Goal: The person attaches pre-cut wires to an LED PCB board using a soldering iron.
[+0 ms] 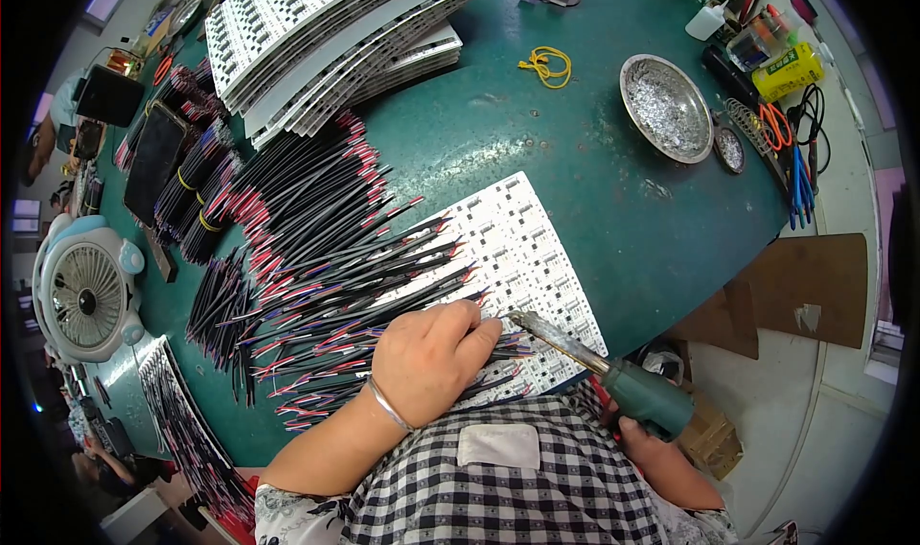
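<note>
My left hand (429,361), with a silver bracelet on its wrist, rests over a white circuit board sheet (541,257) in front of me. Its thumb and forefinger are pinched together at a wire end; the wire between them is mostly hidden. Many thin black-sleeved wires (355,291) with red and white ends lie across the board's left part. In my right hand (652,449) is a soldering iron (647,396), gripped by its green handle. The iron's metal tip touches or hovers just above the board beside my left fingertips; I cannot tell which.
A stack of white circuit boards (316,42) stands at the far left, with bundled wires (196,195) nearby. A metal bowl (666,109) of silvery scraps sits at the right. A small fan (86,296) stands left; a yellow cord (546,68) lies far back.
</note>
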A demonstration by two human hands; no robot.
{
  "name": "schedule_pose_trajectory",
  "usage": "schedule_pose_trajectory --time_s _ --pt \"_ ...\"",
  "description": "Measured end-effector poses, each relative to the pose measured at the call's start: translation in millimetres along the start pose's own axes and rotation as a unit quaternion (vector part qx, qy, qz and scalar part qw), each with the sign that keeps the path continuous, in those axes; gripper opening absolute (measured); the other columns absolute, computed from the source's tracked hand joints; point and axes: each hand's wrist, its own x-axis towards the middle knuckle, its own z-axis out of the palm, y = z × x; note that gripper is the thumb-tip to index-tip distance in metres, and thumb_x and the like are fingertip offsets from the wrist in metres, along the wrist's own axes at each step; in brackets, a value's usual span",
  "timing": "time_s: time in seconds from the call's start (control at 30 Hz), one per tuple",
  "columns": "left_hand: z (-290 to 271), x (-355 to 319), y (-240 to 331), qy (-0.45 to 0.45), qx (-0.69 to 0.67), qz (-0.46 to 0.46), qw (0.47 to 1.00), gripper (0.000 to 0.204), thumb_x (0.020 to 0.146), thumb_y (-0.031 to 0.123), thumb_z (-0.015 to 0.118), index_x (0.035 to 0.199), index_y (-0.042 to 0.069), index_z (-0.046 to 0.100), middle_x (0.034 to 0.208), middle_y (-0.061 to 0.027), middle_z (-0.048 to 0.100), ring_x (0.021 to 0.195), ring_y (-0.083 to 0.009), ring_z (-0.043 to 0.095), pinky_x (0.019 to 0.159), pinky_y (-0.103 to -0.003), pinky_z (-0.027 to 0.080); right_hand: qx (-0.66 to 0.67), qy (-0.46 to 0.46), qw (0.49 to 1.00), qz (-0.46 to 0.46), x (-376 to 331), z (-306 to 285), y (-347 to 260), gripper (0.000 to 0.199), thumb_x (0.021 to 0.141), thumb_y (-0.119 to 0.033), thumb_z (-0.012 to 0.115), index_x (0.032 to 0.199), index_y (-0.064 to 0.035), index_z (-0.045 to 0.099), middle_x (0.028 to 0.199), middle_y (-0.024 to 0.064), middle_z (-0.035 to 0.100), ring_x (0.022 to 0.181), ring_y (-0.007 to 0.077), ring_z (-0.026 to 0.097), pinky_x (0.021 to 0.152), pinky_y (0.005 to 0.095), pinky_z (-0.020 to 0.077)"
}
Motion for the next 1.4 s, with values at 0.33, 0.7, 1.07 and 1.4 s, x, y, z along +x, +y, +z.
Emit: schedule_pose_trajectory --time_s 0.33,0.7,1.07,1.4 --pt "1.6 -0.2 0.9 0.023 -0.029 0.009 0.999 0.022 0.072 0.009 0.063 0.093 0.008 0.07 0.081 -0.0035 0.058 0.064 -0.0213 0.058 0.054 -0.031 0.047 0.155 0.105 0.981 0.041 5.5 11.9 -22.2 0.064 0.087 -0.048 0.061 0.122 0.0048 0.052 0.091 0.0138 0.063 0.065 0.0204 0.062 0.059 0.0299 0.0491" --pt "-9.4 -15.9 23.9 -0.062 0.013 -0.064 0.996 0.044 0.056 0.007 0.075 0.098 0.01 0.059 0.085 -0.0049 0.055 0.063 -0.0235 0.059 0.053 -0.034 0.047 0.057 0.026 0.994 0.087 -24.9 -9.7 -41.0 0.042 0.086 -0.027 0.065 0.114 0.0045 0.058 0.092 0.0127 0.067 0.075 0.0213 0.066 0.068 0.034 0.0524" --pt "5.1 -16.6 18.4 -0.005 -0.005 -0.004 1.0 0.028 0.072 0.008 0.063 0.099 0.009 0.069 0.083 -0.003 0.059 0.064 -0.0185 0.059 0.052 -0.03 0.048 -0.273 -0.022 0.961 -0.048 -21.4 -14.7 -40.1 0.028 0.073 -0.008 0.071 0.101 -0.0051 0.068 0.101 0.0109 0.067 0.094 0.0312 0.063 0.082 0.0393 0.05" --pt "6.4 -15.3 15.5 -0.009 -0.014 0.003 1.0 0.026 0.073 0.009 0.063 0.098 0.01 0.07 0.083 -0.0031 0.059 0.066 -0.0179 0.06 0.053 -0.029 0.049 -0.187 -0.008 0.981 0.059 -18.2 -13.1 -38.5 0.033 0.073 -0.012 0.073 0.104 -0.0045 0.067 0.105 0.0116 0.065 0.101 0.0317 0.06 0.088 0.0401 0.0474"
